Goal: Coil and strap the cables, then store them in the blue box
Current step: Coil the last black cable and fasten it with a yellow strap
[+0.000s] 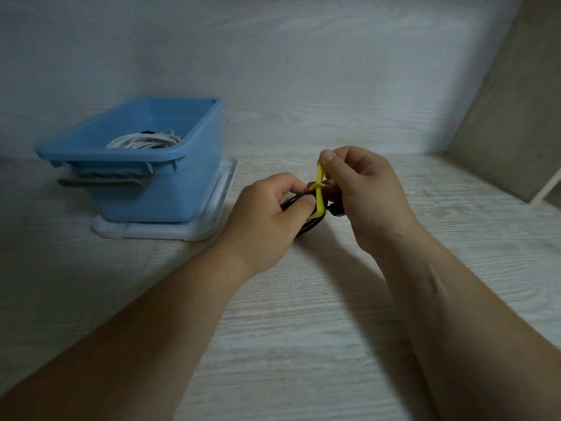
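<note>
Pale wood-grain counter (303,329). Strapping step: left hand (264,214) grips black cable coil (311,223); right hand (364,192) pinches yellow strap (319,191) taut. Next, likely: fasten, then into blue box (170,192).

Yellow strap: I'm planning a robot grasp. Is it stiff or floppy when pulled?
Probably floppy: the yellow strap bends around the black cable. Likely light, since the right hand lifts its end by a fingertip pinch.

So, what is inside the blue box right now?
A coiled white cable lies inside the blue box. The near wall covers the floor of the box, so anything lying lower there cannot be seen.
</note>
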